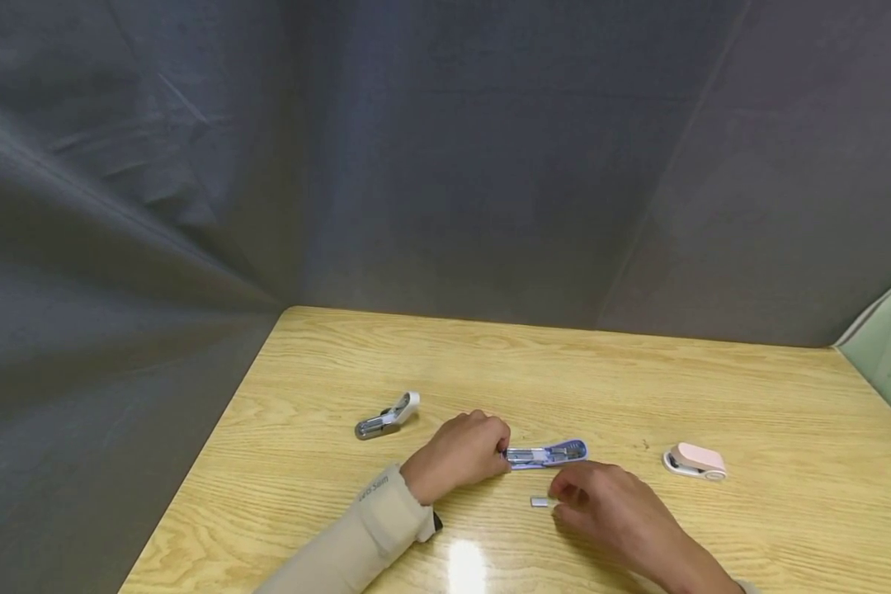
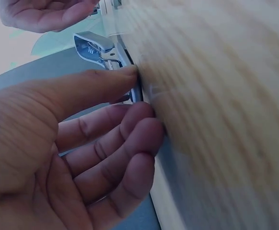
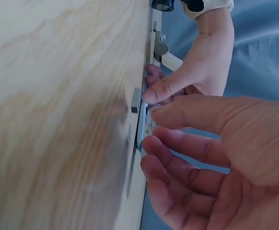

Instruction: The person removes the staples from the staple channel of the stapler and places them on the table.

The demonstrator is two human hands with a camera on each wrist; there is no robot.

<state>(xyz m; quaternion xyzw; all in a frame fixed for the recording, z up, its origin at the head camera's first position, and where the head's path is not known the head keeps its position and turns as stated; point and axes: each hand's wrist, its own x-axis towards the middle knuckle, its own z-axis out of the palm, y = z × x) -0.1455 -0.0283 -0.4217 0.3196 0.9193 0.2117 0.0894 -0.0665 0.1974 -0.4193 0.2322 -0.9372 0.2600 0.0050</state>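
Observation:
A blue stapler (image 1: 540,454) lies opened out on the table, its metal staple channel showing. At its left end my left hand (image 1: 460,454) pinches it between thumb and fingers; the left wrist view shows the thumb (image 2: 101,86) on the stapler's near end. Just in front of the stapler rests a short silver strip of staples (image 1: 539,502), also seen as a small grey block (image 3: 136,100) in the right wrist view. My right hand (image 1: 612,507) hovers right beside that strip, thumb and fingers loosely bent and apart, with nothing visible between them.
A white and grey stapler (image 1: 388,417) stands opened up at the left of the wooden table (image 1: 327,355). Over on the right sits a closed pink and white stapler (image 1: 695,461). Dark cloth (image 1: 490,165) hangs behind the table and along its left side.

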